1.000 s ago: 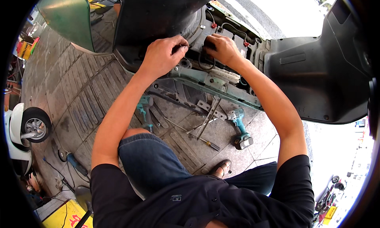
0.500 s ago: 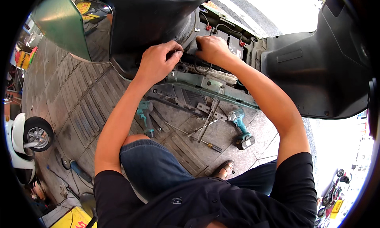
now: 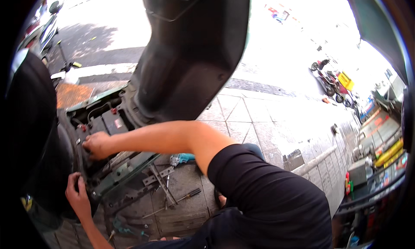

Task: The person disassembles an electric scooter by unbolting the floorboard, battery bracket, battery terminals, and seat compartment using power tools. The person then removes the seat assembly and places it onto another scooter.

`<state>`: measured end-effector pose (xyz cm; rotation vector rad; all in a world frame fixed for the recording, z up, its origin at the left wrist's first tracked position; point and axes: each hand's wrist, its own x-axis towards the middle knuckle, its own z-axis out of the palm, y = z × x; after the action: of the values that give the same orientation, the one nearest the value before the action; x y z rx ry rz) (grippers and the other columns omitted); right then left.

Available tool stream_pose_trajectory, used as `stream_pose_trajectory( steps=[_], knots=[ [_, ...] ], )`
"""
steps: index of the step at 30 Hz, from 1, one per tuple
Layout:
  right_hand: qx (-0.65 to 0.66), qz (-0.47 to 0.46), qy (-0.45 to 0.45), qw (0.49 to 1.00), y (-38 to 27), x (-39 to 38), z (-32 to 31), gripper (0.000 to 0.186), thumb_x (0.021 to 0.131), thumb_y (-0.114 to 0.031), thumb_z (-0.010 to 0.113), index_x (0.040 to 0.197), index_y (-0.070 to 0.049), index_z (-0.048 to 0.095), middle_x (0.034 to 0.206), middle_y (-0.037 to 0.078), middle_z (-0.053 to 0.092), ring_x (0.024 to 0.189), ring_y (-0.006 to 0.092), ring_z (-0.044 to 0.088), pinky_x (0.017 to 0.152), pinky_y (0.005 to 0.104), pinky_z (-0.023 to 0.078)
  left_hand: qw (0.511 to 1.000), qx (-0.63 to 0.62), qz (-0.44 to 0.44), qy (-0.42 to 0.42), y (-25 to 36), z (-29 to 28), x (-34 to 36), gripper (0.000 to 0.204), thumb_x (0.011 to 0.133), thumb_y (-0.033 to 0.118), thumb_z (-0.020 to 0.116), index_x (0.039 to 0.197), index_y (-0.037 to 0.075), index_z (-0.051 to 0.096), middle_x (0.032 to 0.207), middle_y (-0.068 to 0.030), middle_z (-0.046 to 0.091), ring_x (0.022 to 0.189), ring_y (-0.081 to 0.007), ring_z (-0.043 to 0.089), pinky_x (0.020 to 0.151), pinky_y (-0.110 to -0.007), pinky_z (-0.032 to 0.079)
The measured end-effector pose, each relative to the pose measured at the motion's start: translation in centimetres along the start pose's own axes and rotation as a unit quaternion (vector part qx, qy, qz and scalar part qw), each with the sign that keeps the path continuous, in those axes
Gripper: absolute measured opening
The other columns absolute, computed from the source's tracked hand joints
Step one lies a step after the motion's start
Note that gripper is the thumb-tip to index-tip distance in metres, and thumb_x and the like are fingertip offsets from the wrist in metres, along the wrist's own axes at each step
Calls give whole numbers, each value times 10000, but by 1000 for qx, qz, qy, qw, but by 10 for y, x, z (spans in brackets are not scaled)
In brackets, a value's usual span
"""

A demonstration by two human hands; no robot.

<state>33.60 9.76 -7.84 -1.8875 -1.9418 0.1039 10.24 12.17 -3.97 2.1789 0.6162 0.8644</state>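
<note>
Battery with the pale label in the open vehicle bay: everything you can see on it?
The battery is a dark grey, boxy block, plastic-looking, seated in the bay with its top exposed. It has a pale label on top and a red terminal cover near the far end. The right hand is close by; contact is unclear. Its lower sides are hidden.

View swings toward right. Left hand (image 3: pixel 78 193) and right hand (image 3: pixel 98 146) shift from far middle to left side; batteries (image 3: pixel 113 122) slide left with them. Open black panel (image 3: pixel 190 59) moves from right to far middle. Teal impact driver (image 3: pixel 185 157), in plain sight earlier, now partly hidden behind right arm (image 3: pixel 173 136). Motorbikes (image 3: pixel 332 82) (previously low at right edge) now sit far right. Yellow bar (image 3: pixel 390 153) and grey box (image 3: pixel 357 174) enter at right.
</note>
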Motion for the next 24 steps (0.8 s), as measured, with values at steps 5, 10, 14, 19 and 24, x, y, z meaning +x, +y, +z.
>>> stream_pose_trajectory(
  steps=[5, 10, 14, 19, 24],
  knots=[
    [60, -40, 18, 997, 1, 1, 9, 285, 689, -297, 720, 862, -86, 636, 911, 145, 630, 896, 360, 626, 781, 446, 505, 999, 9, -34, 9, 2, -2, -4, 95, 932, 61, 490, 938, -16, 546, 765, -71, 525, 671, -131, 485, 636, -281, 427],
    [24, -103, 28, 994, 3, 9, 17, 185, 740, -196, 612, 848, -50, 642, 842, 159, 640, 871, 348, 633, 764, 430, 515, 999, 27, -17, 6, -18, -6, -7, 127, 946, 93, 485, 959, -20, 543, 794, -52, 522, 699, -117, 464, 639, -281, 404],
    [41, -105, 71, 991, 2, 2, 16, 180, 740, -155, 609, 870, -32, 620, 886, 173, 625, 871, 369, 632, 754, 434, 520, 999, 39, 1, 1, -18, -9, -9, 111, 930, 75, 492, 951, -26, 534, 785, -69, 522, 700, -125, 467, 646, -275, 404],
    [77, -1, 84, 993, 26, -5, -9, 353, 703, -228, 686, 989, -40, 599, 1063, 203, 570, 947, 362, 614, 844, 418, 500, 998, 48, 24, -15, 6, 7, 9, 120, 927, 78, 494, 955, -29, 540, 795, -101, 541, 721, -161, 499, 681, -291, 422],
    [28, -30, 43, 998, -6, -3, -20, 652, 704, -305, 716, 1272, -60, 509, 1365, 248, 397, 1076, 370, 586, 892, 412, 492, 997, 76, 26, -5, -12, -14, -13, 136, 928, 93, 506, 968, -28, 553, 820, -113, 568, 749, -187, 525, 710, -311, 433]
  ],
)
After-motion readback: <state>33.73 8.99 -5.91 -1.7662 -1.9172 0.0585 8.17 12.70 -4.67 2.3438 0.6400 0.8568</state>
